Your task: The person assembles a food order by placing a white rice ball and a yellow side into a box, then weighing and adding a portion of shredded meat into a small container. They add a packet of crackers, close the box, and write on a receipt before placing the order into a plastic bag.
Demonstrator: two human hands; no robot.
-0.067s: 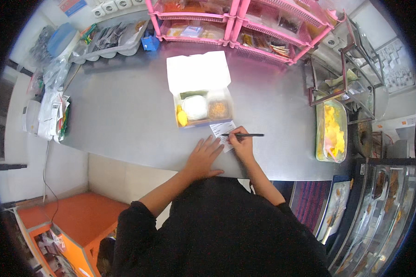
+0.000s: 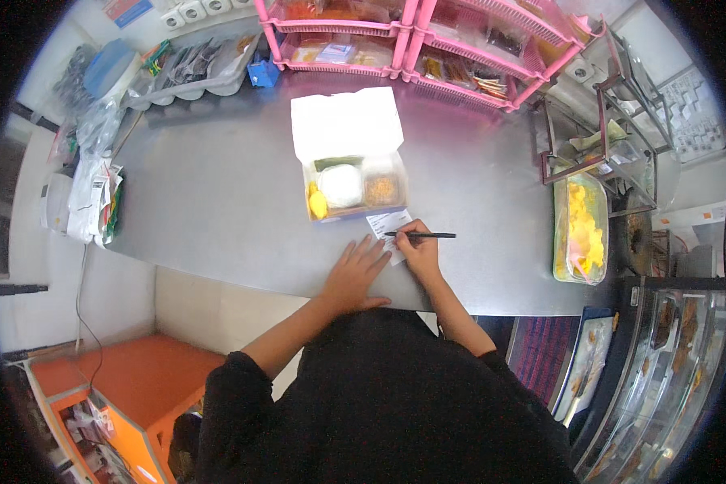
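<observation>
Grey metal desk (image 2: 218,202) fills the middle of the head view, curved by the lens. Right hand (image 2: 419,252), just below frame centre, fingers closed around a black pen (image 2: 421,235); pen lies nearly level, tip pointing left onto a small white paper slip (image 2: 389,227). Left hand (image 2: 355,270) just left of it, flat, fingers spread, palm down on the desk, fingertips at the slip's lower left edge; holds nothing. Hands close together, not touching.

Slip lies right against the front edge of an open white food box (image 2: 355,189), lid (image 2: 345,125) folded back toward the top of the frame. Box holds a white mound of rice, a yellow piece at its left, a brownish portion at right.

Upper centre and upper right: pink wire racks (image 2: 476,56) with packets. Upper left: grey tray (image 2: 189,68) of utensils, small blue box (image 2: 262,74) beside it. Right edge: clear tub (image 2: 579,230) of yellow food. Lower left: orange cabinet (image 2: 121,379).
</observation>
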